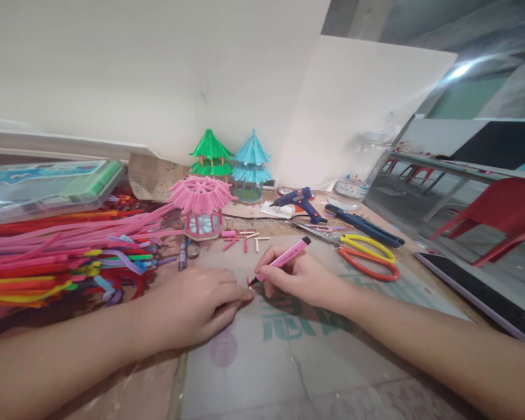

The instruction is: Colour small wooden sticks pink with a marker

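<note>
My right hand (295, 274) is closed around a pink marker (289, 253), its dark tip pointing down and left. That tip touches, or almost touches, a small partly pink stick (249, 281) standing out at my left fingertips. My left hand (210, 303) lies palm down with its fingers together, pressing the stick's lower end against the board. Short sticks, some pink (230, 244) and some pale (257, 245), lie just beyond both hands. Behind my left hand stands a small pink pavilion model (203, 201) with a fringed roof.
Bundles of coloured pipe cleaners (70, 256) and a plastic case (48, 184) fill the left. Green (210, 153) and blue (252, 163) pavilions stand behind. At right are a glue gun (304, 203), scissors (363, 251), a dark blue cutter (365, 226), a jar (354, 186) and a phone (481, 297).
</note>
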Demonstrator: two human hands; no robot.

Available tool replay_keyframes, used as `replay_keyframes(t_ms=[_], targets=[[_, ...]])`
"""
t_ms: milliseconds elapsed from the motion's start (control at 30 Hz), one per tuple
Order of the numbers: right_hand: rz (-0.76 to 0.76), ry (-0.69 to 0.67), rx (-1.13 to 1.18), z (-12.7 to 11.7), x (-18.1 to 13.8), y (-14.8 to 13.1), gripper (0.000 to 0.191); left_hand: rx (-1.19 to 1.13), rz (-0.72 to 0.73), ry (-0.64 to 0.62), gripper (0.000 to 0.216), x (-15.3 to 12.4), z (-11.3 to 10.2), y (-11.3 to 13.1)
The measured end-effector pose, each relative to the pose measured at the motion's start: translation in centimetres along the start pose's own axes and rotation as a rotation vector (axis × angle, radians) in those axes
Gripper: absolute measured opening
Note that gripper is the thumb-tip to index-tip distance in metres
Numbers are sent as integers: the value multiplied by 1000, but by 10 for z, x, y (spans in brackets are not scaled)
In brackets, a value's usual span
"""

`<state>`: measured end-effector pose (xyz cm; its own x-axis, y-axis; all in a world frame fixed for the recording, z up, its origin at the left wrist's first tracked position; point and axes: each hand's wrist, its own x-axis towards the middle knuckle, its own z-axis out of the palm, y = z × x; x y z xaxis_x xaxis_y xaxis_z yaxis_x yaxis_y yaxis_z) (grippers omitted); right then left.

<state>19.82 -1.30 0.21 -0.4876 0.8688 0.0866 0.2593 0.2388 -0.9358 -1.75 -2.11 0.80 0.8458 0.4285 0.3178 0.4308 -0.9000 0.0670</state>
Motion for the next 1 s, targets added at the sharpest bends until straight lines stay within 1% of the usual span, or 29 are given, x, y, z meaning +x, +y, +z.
replay_keyframes(t_ms=[100, 167, 433, 633, 900, 1000], targets=[[-9, 65, -39, 1, 0, -1, 10, -10, -4, 0, 26, 0, 1, 0], [-2, 85, -58, 1, 1, -1, 9, -12, -8, -1, 25, 0, 1, 0], [11, -22, 4, -1, 0, 0, 12, -28, -23, -22, 27, 0, -1, 0], [-2, 68, -70, 0, 1, 1, 9, -19, -26, -18, 27, -1, 1, -1], [0, 69, -91, 0, 1, -2, 10, -9, -31, -21, 26, -1, 1, -1], [21, 20, -41, 0, 0, -2, 11, -17, -37, -21, 26, -1, 0, -1]])
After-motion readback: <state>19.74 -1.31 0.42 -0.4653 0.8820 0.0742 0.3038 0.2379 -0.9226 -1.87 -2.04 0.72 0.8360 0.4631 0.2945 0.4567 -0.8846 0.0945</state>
